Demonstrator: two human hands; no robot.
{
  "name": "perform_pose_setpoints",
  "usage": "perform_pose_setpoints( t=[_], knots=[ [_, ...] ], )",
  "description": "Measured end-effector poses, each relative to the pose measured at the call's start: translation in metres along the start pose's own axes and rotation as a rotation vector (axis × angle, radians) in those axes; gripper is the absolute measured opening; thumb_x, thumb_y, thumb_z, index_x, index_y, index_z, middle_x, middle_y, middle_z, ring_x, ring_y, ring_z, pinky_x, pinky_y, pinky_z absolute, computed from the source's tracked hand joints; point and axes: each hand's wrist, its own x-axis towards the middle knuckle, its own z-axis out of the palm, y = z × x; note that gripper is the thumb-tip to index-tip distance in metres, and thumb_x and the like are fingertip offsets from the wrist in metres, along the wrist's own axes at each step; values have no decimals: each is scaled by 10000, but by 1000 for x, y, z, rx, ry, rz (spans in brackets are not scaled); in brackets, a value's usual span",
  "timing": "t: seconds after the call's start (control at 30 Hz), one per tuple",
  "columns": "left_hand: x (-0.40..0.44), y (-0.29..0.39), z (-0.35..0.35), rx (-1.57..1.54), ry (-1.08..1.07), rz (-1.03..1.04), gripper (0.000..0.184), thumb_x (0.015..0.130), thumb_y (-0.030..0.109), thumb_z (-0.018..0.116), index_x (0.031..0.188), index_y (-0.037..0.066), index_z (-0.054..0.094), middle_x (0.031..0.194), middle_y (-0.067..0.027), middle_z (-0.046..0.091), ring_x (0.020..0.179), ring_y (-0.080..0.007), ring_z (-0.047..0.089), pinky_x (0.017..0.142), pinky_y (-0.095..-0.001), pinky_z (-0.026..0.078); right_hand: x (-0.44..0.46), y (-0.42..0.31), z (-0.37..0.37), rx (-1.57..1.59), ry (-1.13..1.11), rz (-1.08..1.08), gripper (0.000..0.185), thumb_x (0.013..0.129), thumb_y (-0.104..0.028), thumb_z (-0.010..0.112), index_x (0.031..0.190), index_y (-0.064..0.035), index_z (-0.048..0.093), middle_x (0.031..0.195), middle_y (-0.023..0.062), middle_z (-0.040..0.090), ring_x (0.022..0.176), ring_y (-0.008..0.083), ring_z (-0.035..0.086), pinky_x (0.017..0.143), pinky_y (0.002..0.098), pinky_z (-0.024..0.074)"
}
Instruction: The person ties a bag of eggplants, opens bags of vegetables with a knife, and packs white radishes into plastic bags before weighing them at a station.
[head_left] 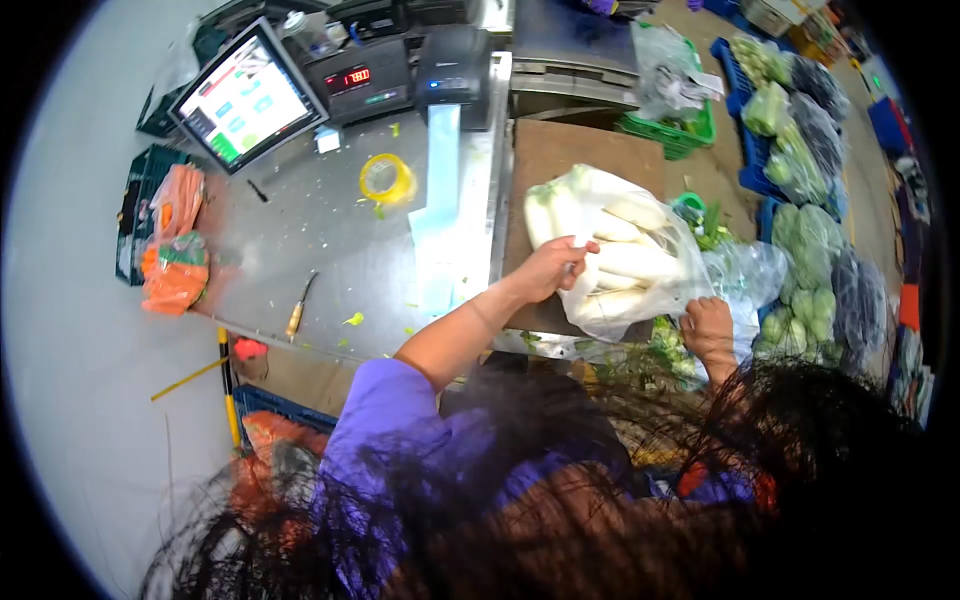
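Observation:
A clear plastic bag full of several white radishes lies on a brown board in front of me. My left hand is closed on the bag's near left side, above the radishes, with thumb and fingers pinched together. At the bag's lower right corner my right hand is closed in a fist, gripping the plastic edge. Through the film, the radishes show lying side by side, some pointing left. Part of the plastic under my fingers is hidden.
On the steel counter lie a yellow tape roll, a wooden-handled knife and a blue paper strip. A monitor and printer stand behind. Bagged carrots sit left; a green crate and bagged greens are right.

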Motion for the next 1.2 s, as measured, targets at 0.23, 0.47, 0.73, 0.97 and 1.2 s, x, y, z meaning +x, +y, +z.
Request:
perform_pose_setpoints(
  t=[0.23, 0.47, 0.73, 0.97, 1.2],
  knots=[
    [10, 2, -6, 319, 19, 128, 265, 835, 149, 552, 1074, 41, 510, 809, -11, 548, 738, -100, 514, 710, -243, 417, 15, -24, -13, 22, 34, 40, 346, 639, -103, 670, 963, -65, 556, 932, 97, 550, 944, 280, 491, 936, 438, 326],
    [13, -4, -11, 534, 124, 210, 359, 808, 206, 622, 1100, 30, 509, 976, -42, 570, 925, -120, 527, 842, -264, 392, 29, -65, -27, 19, 84, 4, 382, 646, -96, 670, 1008, -89, 549, 1019, 57, 536, 1047, 239, 468, 1036, 519, 211],
    [-3, 1, 0, 540, 265, 325, 388, 797, 196, 637, 1117, 24, 501, 921, -46, 555, 851, -129, 523, 795, -264, 417, -5, -81, -26, 134, 166, 62, 313, 659, -78, 658, 961, -90, 578, 988, 56, 547, 1013, 248, 492, 1034, 526, 204],
    [0, -30, -32, 921, 431, 725, 399, 762, 54, 582, 1145, 25, 477, 1049, -90, 505, 968, -212, 499, 877, -316, 396, -205, -102, 95, 343, 209, 754, 209, 693, -115, 613, 898, -72, 616, 912, 110, 615, 907, 294, 564, 838, 405, 424],
    [-20, -70, 12, 1046, 303, 879, 328, 800, 28, 535, 1115, -28, 463, 1052, -149, 517, 940, -235, 493, 824, -316, 425, -461, -236, 252, 795, -271, 1734, 239, 699, -265, 580, 849, -96, 655, 878, 135, 648, 834, 312, 610, 743, 416, 476]
  ],
)
